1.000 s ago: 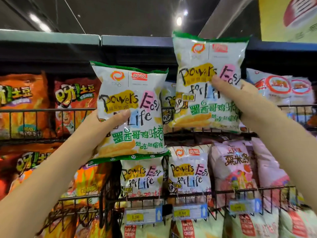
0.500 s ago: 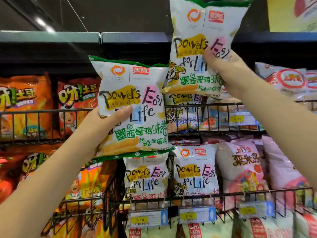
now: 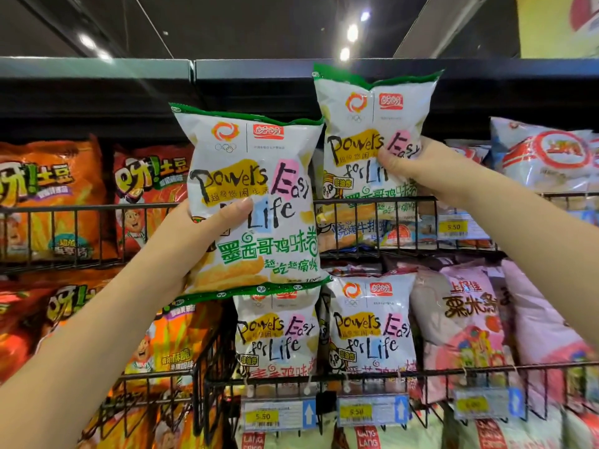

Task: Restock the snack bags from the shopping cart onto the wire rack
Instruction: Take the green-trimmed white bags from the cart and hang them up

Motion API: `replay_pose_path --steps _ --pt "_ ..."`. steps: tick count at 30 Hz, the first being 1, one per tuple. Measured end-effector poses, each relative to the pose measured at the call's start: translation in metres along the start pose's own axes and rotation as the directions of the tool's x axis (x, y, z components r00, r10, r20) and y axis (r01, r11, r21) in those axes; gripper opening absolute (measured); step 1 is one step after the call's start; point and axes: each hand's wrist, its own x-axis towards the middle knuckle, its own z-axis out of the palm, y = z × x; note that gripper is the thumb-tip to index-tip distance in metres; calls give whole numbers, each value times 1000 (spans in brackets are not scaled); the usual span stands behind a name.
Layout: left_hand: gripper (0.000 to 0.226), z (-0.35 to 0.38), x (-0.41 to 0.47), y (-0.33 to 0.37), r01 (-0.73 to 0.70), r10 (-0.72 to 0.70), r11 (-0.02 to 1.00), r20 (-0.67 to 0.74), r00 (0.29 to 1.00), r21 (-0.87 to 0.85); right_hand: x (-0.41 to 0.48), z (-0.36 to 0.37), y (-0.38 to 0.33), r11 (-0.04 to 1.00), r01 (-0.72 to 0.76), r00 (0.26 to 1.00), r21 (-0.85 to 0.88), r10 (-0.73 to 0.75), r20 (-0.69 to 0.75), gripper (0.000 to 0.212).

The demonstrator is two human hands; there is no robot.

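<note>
Left grip [image 3: 191, 236] clutches a white-and-green snack bag [image 3: 256, 189], held upright. Right grip [image 3: 418, 170] pinches a second bag [image 3: 366, 124], bottom tucked behind the top rail of the wire rack [image 3: 505, 195].

Hands: 2, left hand [image 3: 194, 244] and right hand [image 3: 421, 170]; snack bags [image 3: 256, 176] printed "Powers Easy for Life": 4; yellow price tags [image 3: 453, 226]: 4

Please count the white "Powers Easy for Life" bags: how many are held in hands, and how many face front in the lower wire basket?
Held bags: 2, left-hand bag, right-hand bag
Lower basket bags: 2
Total: 4
</note>
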Motion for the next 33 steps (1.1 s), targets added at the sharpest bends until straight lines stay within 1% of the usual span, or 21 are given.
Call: replay_pose_path --steps 2,6,8,9,11,12,15,17,18,21,22,23,25,26,27,29,31,33 --pt "60 1 2 -1 4 -4 1000 -3 1000 5 -2 -1 -1 999 -23 1000 -22 24 17 53" --pt "60 5 2 -2 10 -10 1000 8 1000 3 -4 -4 -1 982 -107 988 -155 123 94 64" --pt "61 7 3 -2 15 -15 1000 -6 1000 12 -4 -5 -3 971 -161 978 -174 181 100 74" --pt "60 8 3 -2 18 -17 1000 -16 1000 13 -5 -5 -6 966 -184 970 -181 208 124 84" --pt "53 8 2 -2 30 -30 999 -21 999 14 -2 -6 -6 942 -201 951 -269 253 176 106" --pt "51 7 2 -2 38 -37 999 -17 999 23 -1 -7 -6 919 -203 943 -337 277 186 113" --pt "45 6 0 -2 37 -36 999 -11 999 22 2 -8 -6 872 -227 922 -434 336 192 115" --pt "44 7 -1 -2 43 -42 999 -18 999 32 2 -9 -7 852 -237 908 -466 365 205 126" --pt "46 7 -2 -2 46 -46 998 -22 999 33 4 -11 -7 842 -247 902 -480 380 203 129" --pt "50 8 -4 -3 48 -47 998 -16 999 29 6 -16 -2 797 -286 879 -532 439 185 124" --pt "48 9 -5 -3 46 -46 999 -15 999 28 5 -15 -4 783 -275 882 -558 437 177 120" --pt "48 11 -6 -2 40 -40 999 -7 999 21 2 -13 -6 771 -261 886 -580 430 173 112" --pt "48 15 -7 -3 32 -32 999 -7 999 15 -7 -9 -10 771 -228 899 -595 402 176 85" --pt "48 17 -7 -2 32 -31 999 -15 999 17 -9 -7 -9 775 -223 905 -591 391 171 75" --pt "47 19 -7 -2 31 -31 999 -21 999 16 -13 -6 -10 771 -228 905 -595 394 163 72" --pt "43 24 -8 0 23 -23 999 -14 1000 35 -21 -4 -14 763 -207 916 -613 371 153 82" --pt "43 28 -9 2 5 -4 998 -7 1000 64 -24 -1 -12 753 -168 945 -637 306 113 90" --pt "41 28 -10 4 7 -7 998 3 1000 70 -27 2 -8 762 -141 972 -632 227 58 86"
